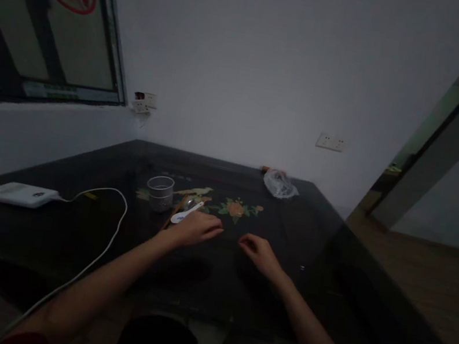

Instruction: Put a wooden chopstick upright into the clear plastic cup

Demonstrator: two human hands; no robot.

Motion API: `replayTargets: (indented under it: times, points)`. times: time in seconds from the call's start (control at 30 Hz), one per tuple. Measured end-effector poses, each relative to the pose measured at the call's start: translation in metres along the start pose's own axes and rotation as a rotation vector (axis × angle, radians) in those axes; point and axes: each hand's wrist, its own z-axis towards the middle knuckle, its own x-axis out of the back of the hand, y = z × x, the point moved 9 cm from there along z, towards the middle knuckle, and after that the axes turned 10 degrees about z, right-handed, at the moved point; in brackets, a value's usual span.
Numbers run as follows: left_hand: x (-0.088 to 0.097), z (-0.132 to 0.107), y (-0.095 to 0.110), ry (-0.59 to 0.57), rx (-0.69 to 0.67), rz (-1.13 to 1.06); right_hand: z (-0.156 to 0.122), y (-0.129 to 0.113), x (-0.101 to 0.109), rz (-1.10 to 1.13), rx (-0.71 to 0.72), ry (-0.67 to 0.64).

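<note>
My left hand [197, 229] rests palm down on the dark glass table [70, 227], fingers stretched toward the right, holding nothing. Just beyond it lie a white spoon [185, 213], a clear spoon [188, 204] and brown chopsticks [173, 212]. A small metal cup [160, 191] stands upright behind them. My right hand [258, 253] lies on the table a short way to the right, fingers loosely curled and pointing left, with nothing visible in it. A flower pattern [237, 208] shows on the tabletop past both hands.
A white flat device [18, 193] with a white cable [109, 234] lies at the table's left. A crumpled clear plastic bag [280, 185] sits at the far edge by the wall. A window is on the left, a doorway on the right.
</note>
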Motion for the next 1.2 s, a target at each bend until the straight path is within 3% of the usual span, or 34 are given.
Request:
replayTargets:
  times: [0.1, 0.2, 0.33, 0.43, 0.53, 0.67, 1.0, 1.2]
  points:
    - [0.019, -0.017, -0.036, 0.103, 0.141, -0.007, 0.001, -0.022, -0.002, -0.013, 0.051, -0.024]
    - [0.024, -0.041, -0.075, 0.213, 0.325, -0.089, 0.006, -0.048, -0.011, -0.010, 0.103, -0.070]
    - [0.012, -0.072, -0.117, 0.286, 0.529, -0.260, 0.021, -0.075, -0.033, 0.023, 0.151, -0.109]
    - [-0.003, -0.087, -0.137, 0.293, 0.644, -0.416, 0.039, -0.082, -0.056, 0.024, 0.174, -0.087]
    - [-0.016, -0.091, -0.145, 0.291, 0.682, -0.522, 0.060, -0.081, -0.079, -0.008, 0.199, -0.010]
    - [-0.032, -0.091, -0.149, 0.274, 0.696, -0.572, 0.087, -0.066, -0.109, -0.036, 0.051, 0.037]
    - [-0.074, -0.097, -0.167, 0.266, 0.830, -0.702, 0.118, -0.067, -0.157, -0.167, -0.099, 0.086]
    - [-0.076, -0.098, -0.165, 0.252, 0.862, -0.721, 0.126, -0.064, -0.171, -0.186, -0.143, 0.089]
